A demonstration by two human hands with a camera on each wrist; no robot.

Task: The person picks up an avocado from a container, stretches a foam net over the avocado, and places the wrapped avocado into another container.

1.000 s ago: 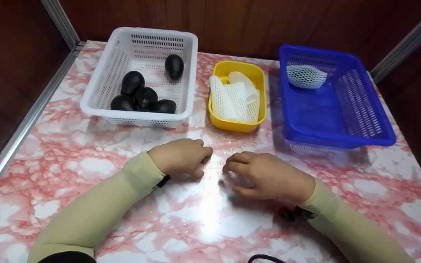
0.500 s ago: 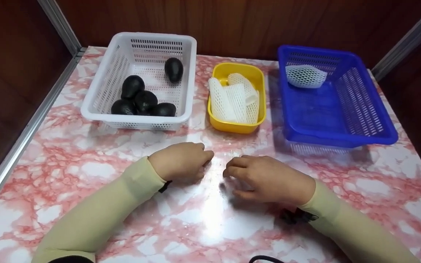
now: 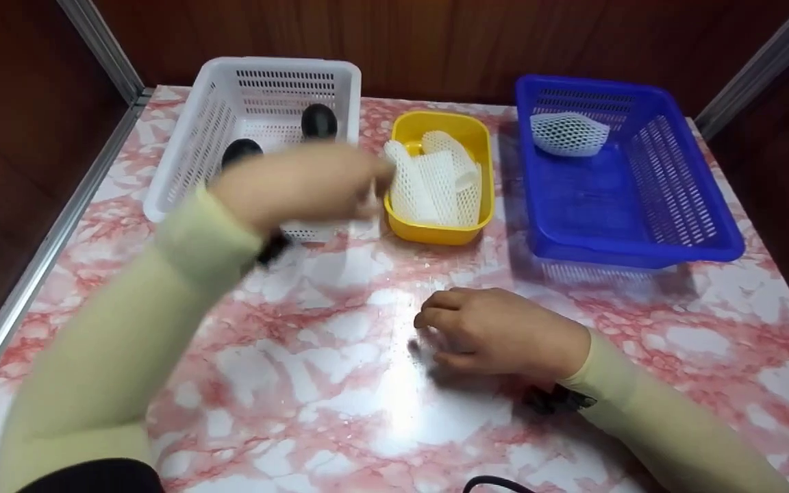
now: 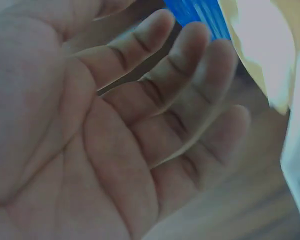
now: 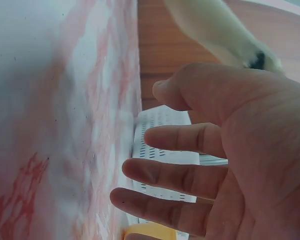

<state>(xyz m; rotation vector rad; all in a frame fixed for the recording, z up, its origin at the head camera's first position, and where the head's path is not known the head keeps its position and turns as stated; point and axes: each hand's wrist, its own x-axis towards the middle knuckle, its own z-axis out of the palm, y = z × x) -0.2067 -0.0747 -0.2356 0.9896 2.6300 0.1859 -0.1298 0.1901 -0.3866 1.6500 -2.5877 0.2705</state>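
At upper left of centre, blurred left hand point(image 3: 302, 183), relaxed and empty, near nets point(image 3: 443, 181) in box point(image 3: 435, 235); right of centre, right hand point(image 3: 497, 331), loose, empty; possible risk: snagging nets from too low a reach

We see a bare left hand point(image 3: 302, 181) and right hand point(image 3: 497, 332), with plain, close-fitting pale yellow-green sleeves point(image 3: 668, 404) down to the wrists. A small black piece point(image 3: 559, 400) shows at each cuff. Toward the left edge of the worktop point(image 3: 312, 411), one sleeve meets a curved black band point(image 3: 93, 477).
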